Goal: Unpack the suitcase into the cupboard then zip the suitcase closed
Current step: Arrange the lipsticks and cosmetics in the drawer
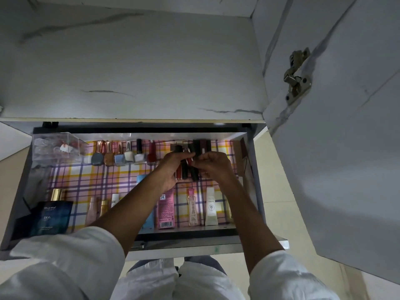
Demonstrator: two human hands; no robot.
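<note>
With the left hand (171, 169) gripping a loose bunch of lipstick tubes (187, 169) and the right hand (213, 164) pinching one, a tube could slip and topple the nail-polish bottles (123, 156) left of the hands.

Drawer (249, 148) open beneath marble-pattern shelf (129, 72); plaid liner (97, 180) inside. Left hand (173, 169) holds a cluster of dark tubes (190, 169); right hand (214, 165) pinches one at its top. Nail polish bottles (123, 155) lined along the far edge, clear box (56, 146) at far left. Blue box (52, 217), pink carton (165, 211) and white tube (211, 207) along the near edge. Cupboard door (346, 148) open at right
</note>
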